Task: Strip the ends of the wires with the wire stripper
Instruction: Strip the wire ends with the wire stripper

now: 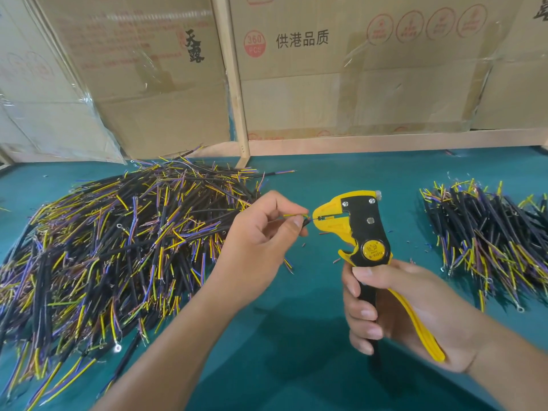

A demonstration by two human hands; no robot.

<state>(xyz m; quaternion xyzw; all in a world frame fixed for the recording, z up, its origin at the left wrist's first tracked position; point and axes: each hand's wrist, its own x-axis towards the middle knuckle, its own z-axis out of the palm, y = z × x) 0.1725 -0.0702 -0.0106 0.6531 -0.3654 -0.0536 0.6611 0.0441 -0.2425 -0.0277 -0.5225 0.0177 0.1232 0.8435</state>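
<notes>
A thin wire (296, 216) is pinched between thumb and fingertips of the left hand (261, 241), its tip presented at the nose of the yellow-and-black wire stripper (353, 229), just short of or barely inside the jaws. The stripper handles are gripped by the right hand (394, 315), fingers curled round them, not fully squeezed. Risks judged: the wire could be seated too shallow, so insulation is missed; conductor strands could be nicked if skewed; the wire could slip from the light pinch. An unstripped pile (118, 247) lies left on the green desk (296, 336), a smaller pile (489, 232) right.
</notes>
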